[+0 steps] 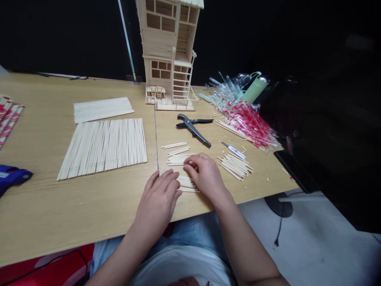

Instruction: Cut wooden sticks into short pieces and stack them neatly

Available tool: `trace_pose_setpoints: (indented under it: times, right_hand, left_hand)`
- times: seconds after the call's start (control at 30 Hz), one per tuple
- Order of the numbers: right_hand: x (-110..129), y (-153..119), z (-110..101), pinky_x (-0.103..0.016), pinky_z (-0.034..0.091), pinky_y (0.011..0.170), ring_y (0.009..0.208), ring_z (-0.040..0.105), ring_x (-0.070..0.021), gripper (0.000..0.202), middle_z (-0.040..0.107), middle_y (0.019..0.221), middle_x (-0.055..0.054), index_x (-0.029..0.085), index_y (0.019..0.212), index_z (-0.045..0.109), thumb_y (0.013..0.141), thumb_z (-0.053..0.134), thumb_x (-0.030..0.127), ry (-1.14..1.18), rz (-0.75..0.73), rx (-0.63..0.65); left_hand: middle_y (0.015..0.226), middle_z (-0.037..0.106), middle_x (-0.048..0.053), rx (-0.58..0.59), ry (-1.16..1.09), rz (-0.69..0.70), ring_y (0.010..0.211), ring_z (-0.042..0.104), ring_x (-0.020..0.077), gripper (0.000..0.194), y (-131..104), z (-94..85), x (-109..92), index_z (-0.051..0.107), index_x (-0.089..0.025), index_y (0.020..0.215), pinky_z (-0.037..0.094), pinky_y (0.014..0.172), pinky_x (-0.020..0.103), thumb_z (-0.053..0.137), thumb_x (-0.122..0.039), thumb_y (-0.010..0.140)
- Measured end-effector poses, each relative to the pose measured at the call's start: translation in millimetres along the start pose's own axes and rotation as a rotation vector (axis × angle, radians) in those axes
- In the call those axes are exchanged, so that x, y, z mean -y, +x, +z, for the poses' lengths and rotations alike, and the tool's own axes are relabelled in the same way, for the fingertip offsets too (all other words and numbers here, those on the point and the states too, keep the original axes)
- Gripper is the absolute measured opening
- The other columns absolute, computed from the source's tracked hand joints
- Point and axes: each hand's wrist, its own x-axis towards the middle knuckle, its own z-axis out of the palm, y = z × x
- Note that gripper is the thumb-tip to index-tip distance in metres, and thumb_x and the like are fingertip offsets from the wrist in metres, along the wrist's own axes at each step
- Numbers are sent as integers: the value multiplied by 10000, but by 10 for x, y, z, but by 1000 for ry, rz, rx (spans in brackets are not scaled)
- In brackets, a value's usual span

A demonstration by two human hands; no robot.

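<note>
My left hand (160,194) lies palm down on the table, fingers spread, with its fingertips at the left ends of a row of short sticks (187,184). My right hand (205,172) is bent over the right side of the short sticks. Its thumb and index finger come together near the end of another small group of sticks (178,159); what is between them is too small to make out. A loose pile of short sticks (236,165) lies just right of my right hand. Behind the hands are a few more short sticks (178,151) in small rows.
Two flat stick panels (104,147) lie at the left. A stick model house (169,55) stands at the back, with black pliers (195,129) before it. A small knife (235,151), plastic wrappers (247,119), a green cylinder (255,89) and a phone (294,171) are at the right.
</note>
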Motion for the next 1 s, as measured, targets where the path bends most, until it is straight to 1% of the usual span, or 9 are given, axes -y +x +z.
trace_pose_setpoints:
  times: [0.13,0.27,0.4,0.5,0.53,0.63,0.7,0.87,1.0]
  right_hand:
    - [3,-7,12,-280,417,785,816,592,-179,71,624,862,-29,227,932,709,888,670,187,-19,3,4]
    - [19,-7,0,-278,402,762,804,579,-174,62,629,850,-26,217,927,696,883,672,180,-25,9,17]
    - [30,-20,-37,-267,391,728,767,558,-162,49,616,794,-8,216,862,698,866,688,168,23,-10,98]
    - [32,-12,-63,-259,392,714,755,559,-156,62,616,768,-2,221,844,724,862,694,170,86,-48,166]
    - [33,3,-67,-261,393,716,753,562,-156,66,617,767,-3,222,841,730,866,691,175,84,-49,153]
    - [42,76,-60,-276,394,733,765,568,-166,71,620,793,-17,223,862,736,882,676,193,-12,-19,50]
    - [52,131,-44,-282,390,729,781,570,-177,76,618,813,-27,229,888,738,889,669,197,-93,-5,25]
    - [74,184,-32,-276,376,689,768,570,-172,80,623,842,-29,233,888,729,894,662,189,-158,1,65]
    - [80,141,-85,-267,378,693,759,572,-159,65,635,838,-21,231,864,737,866,696,181,-106,-22,137]
  left_hand:
    - [1299,673,81,8,-7,-13,1285,564,265,88,1,-3,4,612,-196,987,370,1116,515,530,-189,955]
    - [1331,653,89,20,-5,-9,1349,508,270,83,8,-10,7,614,-190,974,374,1126,518,535,-182,948]
    - [1441,564,116,28,15,-4,1425,415,291,80,19,-13,0,617,-184,977,358,1145,534,548,-193,938]
    - [1452,553,121,51,14,-11,1413,433,289,90,18,-1,0,609,-187,1004,340,1157,551,548,-204,940]
    - [1439,566,120,57,10,-13,1397,455,284,90,15,5,2,604,-188,1008,340,1157,553,544,-205,943]
    - [1413,591,115,65,3,-16,1364,496,276,76,5,20,11,592,-189,999,341,1158,554,539,-204,946]
    - [1414,590,115,65,3,-15,1364,497,277,67,1,23,14,585,-188,993,344,1157,556,539,-199,945]
    - [1414,588,124,57,-13,-13,1377,481,286,56,9,10,11,585,-186,973,352,1153,567,543,-185,937]
    - [1512,475,156,44,-7,-32,1457,359,314,48,17,5,4,597,-175,952,353,1153,569,570,-203,922]
